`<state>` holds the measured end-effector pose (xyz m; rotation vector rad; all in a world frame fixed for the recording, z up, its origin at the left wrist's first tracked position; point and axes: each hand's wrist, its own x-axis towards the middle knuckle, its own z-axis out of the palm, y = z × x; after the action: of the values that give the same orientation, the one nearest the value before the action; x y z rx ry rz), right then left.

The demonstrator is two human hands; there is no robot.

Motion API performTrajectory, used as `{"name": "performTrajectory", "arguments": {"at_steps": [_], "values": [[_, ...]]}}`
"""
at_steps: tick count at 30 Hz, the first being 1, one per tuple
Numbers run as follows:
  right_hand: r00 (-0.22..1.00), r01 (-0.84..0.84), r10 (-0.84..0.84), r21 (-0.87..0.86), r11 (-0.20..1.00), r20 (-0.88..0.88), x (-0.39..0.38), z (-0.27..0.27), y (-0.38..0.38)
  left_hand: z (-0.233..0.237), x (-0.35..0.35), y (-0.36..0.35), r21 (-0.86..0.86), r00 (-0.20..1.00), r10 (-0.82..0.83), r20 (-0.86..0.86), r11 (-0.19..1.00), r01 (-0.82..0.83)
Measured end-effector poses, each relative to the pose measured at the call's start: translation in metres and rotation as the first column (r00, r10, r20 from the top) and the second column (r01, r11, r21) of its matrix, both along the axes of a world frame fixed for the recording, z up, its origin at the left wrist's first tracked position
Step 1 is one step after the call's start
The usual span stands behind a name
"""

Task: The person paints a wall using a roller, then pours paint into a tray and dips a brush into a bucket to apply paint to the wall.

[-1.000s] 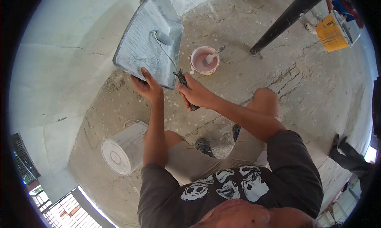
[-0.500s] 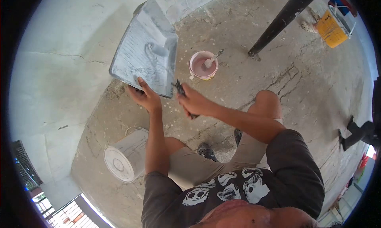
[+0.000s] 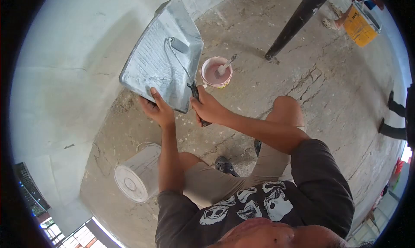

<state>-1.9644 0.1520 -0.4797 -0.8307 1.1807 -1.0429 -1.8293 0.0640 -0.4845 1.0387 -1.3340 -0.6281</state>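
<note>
My left hand (image 3: 159, 109) grips the near edge of a grey paint tray (image 3: 147, 62), thumb on top and fingers underneath, holding it tilted by the wall. The tray's ribbed surface is coated with whitish paint. In my right hand (image 3: 209, 106) is the black handle of a small paint roller (image 3: 194, 90). Its bent wire frame reaches into the tray, where the grey roller sleeve (image 3: 180, 45) rests near the right-hand side. Just right of the tray, a small bucket (image 3: 216, 72) of pinkish paint stands on the floor, with a paintbrush (image 3: 225, 66) leaning in it.
A white bucket (image 3: 137, 174) lies on its side by my left leg. A black pole (image 3: 298, 25) rises from the cracked concrete floor (image 3: 333, 96). At upper right a person stands by a yellow bucket (image 3: 361, 25); another person's dark-clad legs (image 3: 393, 129) show at far right.
The roller, blurred before, now shows sharply, its sleeve slightly farther up the tray. The tray has shifted a little right in view. The person's legs at far right have moved.
</note>
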Motion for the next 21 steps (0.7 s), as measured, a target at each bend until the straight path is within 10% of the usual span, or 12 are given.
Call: {"name": "performTrajectory", "arguments": {"at_steps": [21], "values": [[0.940,-0.088,0.017,0.193,0.977,0.340,0.022,0.003,0.046,0.000,0.014,0.031,0.106,0.969,-0.120,0.217,0.989,0.098]]}}
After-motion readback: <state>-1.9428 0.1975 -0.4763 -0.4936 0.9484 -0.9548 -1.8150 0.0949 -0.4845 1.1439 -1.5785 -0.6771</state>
